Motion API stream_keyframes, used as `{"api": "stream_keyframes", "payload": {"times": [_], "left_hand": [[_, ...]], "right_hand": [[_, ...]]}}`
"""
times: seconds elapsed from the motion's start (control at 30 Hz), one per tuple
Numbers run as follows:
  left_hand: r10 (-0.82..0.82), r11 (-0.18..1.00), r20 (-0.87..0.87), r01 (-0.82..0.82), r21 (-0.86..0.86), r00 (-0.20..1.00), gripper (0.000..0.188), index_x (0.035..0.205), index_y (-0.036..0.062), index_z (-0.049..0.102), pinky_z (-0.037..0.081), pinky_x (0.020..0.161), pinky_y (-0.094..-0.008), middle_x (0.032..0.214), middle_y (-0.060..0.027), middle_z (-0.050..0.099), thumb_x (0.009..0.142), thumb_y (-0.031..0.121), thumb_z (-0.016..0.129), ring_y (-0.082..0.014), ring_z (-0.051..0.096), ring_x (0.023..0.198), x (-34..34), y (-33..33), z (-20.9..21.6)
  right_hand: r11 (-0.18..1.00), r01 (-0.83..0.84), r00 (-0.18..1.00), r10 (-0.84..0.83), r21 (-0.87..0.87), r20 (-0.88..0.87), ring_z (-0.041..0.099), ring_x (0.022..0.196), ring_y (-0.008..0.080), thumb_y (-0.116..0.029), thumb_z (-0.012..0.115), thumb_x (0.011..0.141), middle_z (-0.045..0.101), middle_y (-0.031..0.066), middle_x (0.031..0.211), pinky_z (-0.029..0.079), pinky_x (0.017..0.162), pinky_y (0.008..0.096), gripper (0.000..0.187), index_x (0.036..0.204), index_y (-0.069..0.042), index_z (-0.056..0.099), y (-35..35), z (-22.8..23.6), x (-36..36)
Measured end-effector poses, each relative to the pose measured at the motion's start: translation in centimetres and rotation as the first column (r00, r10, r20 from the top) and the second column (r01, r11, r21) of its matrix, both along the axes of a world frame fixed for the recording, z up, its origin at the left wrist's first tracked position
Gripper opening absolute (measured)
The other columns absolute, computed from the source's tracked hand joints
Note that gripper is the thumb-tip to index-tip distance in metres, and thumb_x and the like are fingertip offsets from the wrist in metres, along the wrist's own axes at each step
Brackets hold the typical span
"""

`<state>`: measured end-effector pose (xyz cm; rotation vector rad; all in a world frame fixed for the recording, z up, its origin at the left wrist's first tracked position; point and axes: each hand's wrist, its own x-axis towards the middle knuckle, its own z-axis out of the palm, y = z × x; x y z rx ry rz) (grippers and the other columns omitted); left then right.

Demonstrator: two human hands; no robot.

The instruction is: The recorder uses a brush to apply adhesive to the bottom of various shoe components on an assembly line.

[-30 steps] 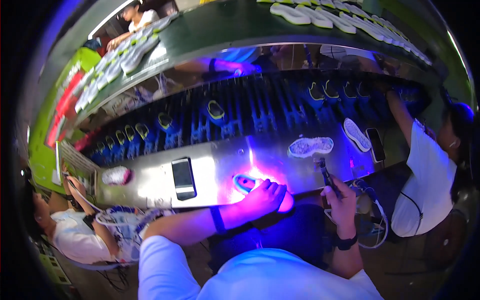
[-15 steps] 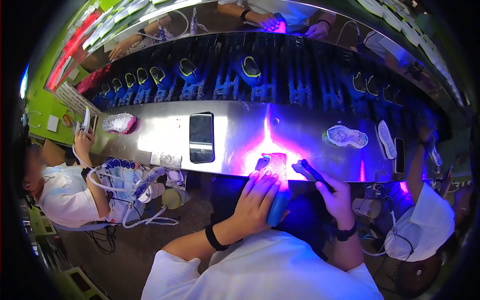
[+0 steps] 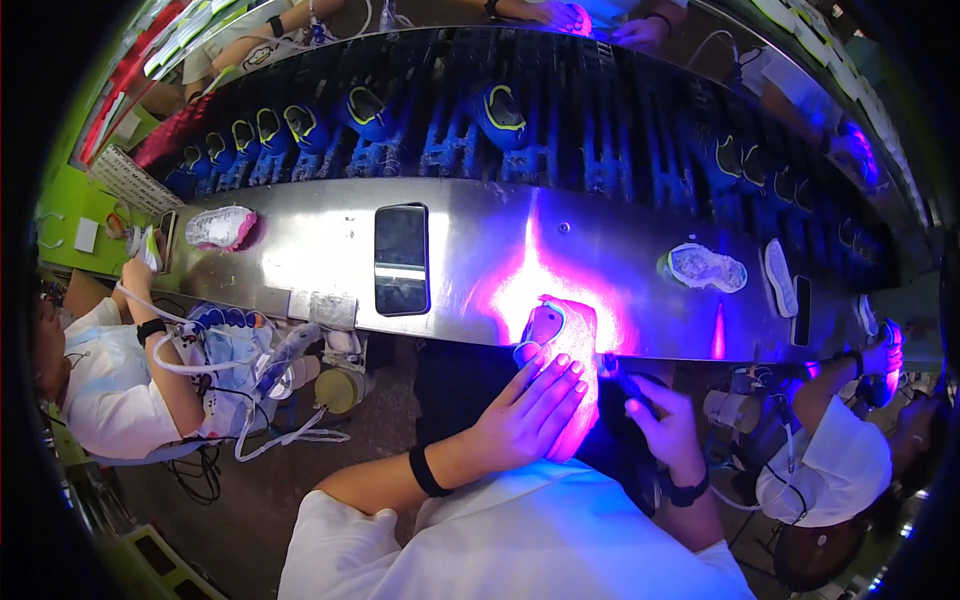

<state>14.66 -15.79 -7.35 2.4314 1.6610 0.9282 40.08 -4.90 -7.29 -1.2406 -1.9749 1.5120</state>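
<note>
My left hand (image 3: 533, 408) lies across the side of a shoe (image 3: 572, 340), fingers stretched, and steadies it at the near edge of the metal table. Violet-pink light floods the shoe, and its ankle opening (image 3: 546, 322) faces up and left. My right hand (image 3: 665, 425) is closed round a slim black hand tool (image 3: 630, 388), whose tip is at the shoe's right side. The glare hides whether the tip touches the shoe. The light is brightest around the shoe and the tool tip; I cannot tell whether the tool gives it off.
A dark phone (image 3: 401, 260) lies left of the shoe on the metal table (image 3: 470, 215). White soles (image 3: 705, 268) lie right, a pink-edged one (image 3: 222, 228) left. Beyond, blue shoes (image 3: 503, 118) stand on a dark slatted rack. Co-workers sit at left (image 3: 130, 380) and right (image 3: 830, 450).
The shoe has turned to show more of its lit side, and my left hand has shifted with it. My right hand has brought the black tool down beside the shoe. The view has tilted slightly.
</note>
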Motion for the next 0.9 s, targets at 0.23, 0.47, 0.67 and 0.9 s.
{"api": "stream_keyframes", "payload": {"times": [0.23,0.47,0.67,0.9], "left_hand": [[-0.053,0.999,-0.037,0.053,-0.005,0.998,0.049,0.128,-0.0053,0.063,0.037,0.117,-0.0569,0.137,-0.0245,0.059,0.084,0.015,0.059,-0.0394,0.054,0.134,0.0,0.8,-0.2],[-0.007,1.0,-0.07,0.005,-0.023,0.998,0.047,0.131,-0.0066,0.06,0.037,0.116,-0.0552,0.137,-0.0247,0.06,0.088,0.012,0.057,-0.0388,0.054,0.135,0.8,2.0,1.1],[0.069,0.996,-0.078,-0.073,-0.05,0.995,0.052,0.134,-0.0075,0.057,0.035,0.116,-0.056,0.138,-0.0256,0.058,0.086,0.015,0.06,-0.039,0.055,0.133,3.5,1.8,3.3],[0.122,0.985,-0.07,-0.129,-0.113,0.99,0.075,0.14,-0.009,0.048,0.028,0.118,-0.0593,0.142,-0.028,0.052,0.077,0.02,0.074,-0.0414,0.048,0.138,7.2,2.3,4.7]], "right_hand": [[0.995,-0.017,1.0,0.019,-0.098,0.019,0.063,0.082,0.0094,-0.014,0.07,0.096,0.071,0.0014,0.091,0.053,0.076,0.0279,0.036,0.13,-0.003,0.068,2.4,1.0,-0.1],[0.998,-0.009,0.999,0.007,-0.067,-0.034,0.067,0.095,0.0119,-0.014,0.074,0.092,0.075,0.0089,0.104,0.052,0.087,0.0305,0.037,0.127,-0.001,0.069,3.2,0.6,0.8],[0.983,-0.034,0.998,0.022,-0.182,-0.063,0.066,0.099,0.013,-0.011,0.076,0.09,0.075,0.0074,0.107,0.051,0.093,0.0318,0.036,0.124,-0.001,0.07,0.2,4.1,4.5],[0.99,0.019,0.992,-0.037,-0.141,-0.124,0.065,0.094,0.0119,-0.009,0.073,0.093,0.074,0.0055,0.1,0.051,0.089,0.0306,0.036,0.127,0.0,0.069,-1.8,3.6,7.1]]}}
